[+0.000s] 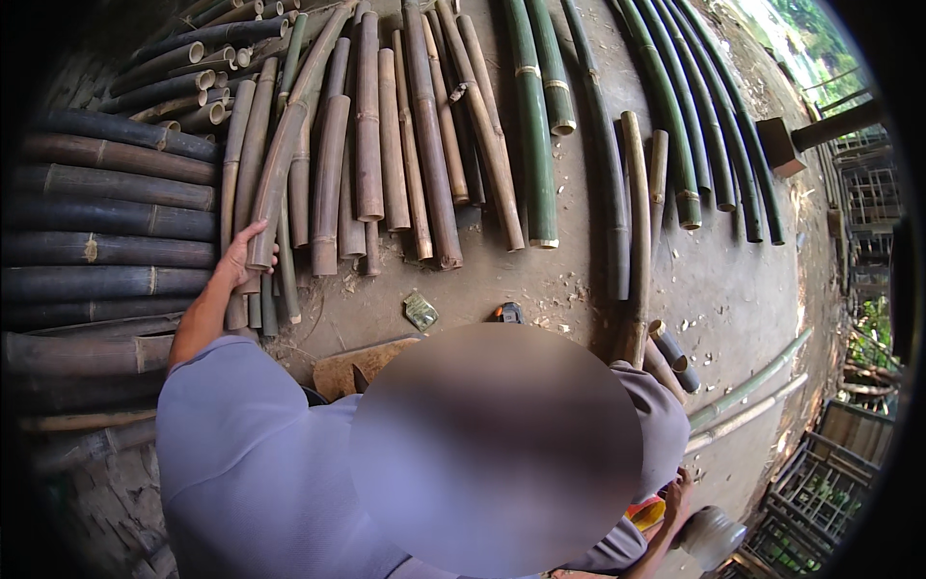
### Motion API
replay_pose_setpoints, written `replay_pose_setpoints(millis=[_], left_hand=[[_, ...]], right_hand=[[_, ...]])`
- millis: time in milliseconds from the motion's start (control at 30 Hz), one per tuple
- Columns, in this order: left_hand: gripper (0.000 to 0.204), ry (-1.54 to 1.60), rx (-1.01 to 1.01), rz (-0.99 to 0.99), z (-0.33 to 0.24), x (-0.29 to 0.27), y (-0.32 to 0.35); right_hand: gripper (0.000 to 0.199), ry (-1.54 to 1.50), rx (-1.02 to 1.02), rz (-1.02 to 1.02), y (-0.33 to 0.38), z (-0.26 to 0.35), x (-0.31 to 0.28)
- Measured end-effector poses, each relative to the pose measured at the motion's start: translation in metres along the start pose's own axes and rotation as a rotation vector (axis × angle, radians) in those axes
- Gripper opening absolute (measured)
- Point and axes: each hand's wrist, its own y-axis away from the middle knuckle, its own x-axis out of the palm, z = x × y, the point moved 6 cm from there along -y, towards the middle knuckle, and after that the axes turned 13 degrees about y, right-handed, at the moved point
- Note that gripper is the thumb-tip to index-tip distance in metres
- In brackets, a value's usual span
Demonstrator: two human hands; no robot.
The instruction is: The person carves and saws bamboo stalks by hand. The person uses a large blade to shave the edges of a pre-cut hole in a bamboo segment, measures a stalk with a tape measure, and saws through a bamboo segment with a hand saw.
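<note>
My left hand [247,255] is closed around the near end of a long brown bamboo pole [280,183]. The pole slants away over other bamboo lengths and its cut end faces me. Thumb and fingertips show at its sides. At the lower right, my right hand [679,490] is partly hidden by a grey-clad part of my body. Close to it are a red and yellow item [646,512] and a clear rounded container [711,537]. Whether the right fingers hold anything is not visible. A large blurred oval covers the lower middle.
Dark bamboo poles [106,212] are stacked at the left. Green poles [529,125] lie farther off. A small packet [420,311], a tape measure [508,313] and a wooden board [359,367] lie before me. Short bamboo pieces [675,357] rest at the right among chips.
</note>
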Motion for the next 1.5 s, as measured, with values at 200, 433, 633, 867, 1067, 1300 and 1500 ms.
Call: replay_pose_setpoints(millis=[200,433,633,867,1067,1300,1500], left_hand=[[0.059,0.002,0.01,0.014,-0.032,-0.03,0.004],[0.058,-0.077,-0.026,0.005,0.001,-0.002,-0.012],[0.058,-0.246,0.027,-0.123,0.023,0.008,-0.031],[0.076,-0.825,0.347,-0.466,0.031,0.046,-0.046],[0.072,-1.245,1.03,-0.053,0.014,0.169,0.01],[0.06,-1.392,0.802,0.159,0.03,0.217,-0.045],[0.046,-1.161,0.939,0.019,-0.022,0.201,-0.036]], right_hand=[[0.038,0.018,-0.02,-0.005,0.0,0.008,-0.001],[0.037,0.015,-0.039,-0.015,0.005,0.014,0.001],[0.037,0.016,-0.048,-0.001,0.009,0.011,-0.001],[0.036,0.006,-0.064,0.033,0.013,0.014,-0.004],[0.035,0.069,-0.047,-0.013,0.019,0.008,-0.008],[0.034,0.24,0.022,-0.042,0.029,0.025,-0.01],[0.035,0.359,0.08,-0.048,0.036,0.026,-0.016]])
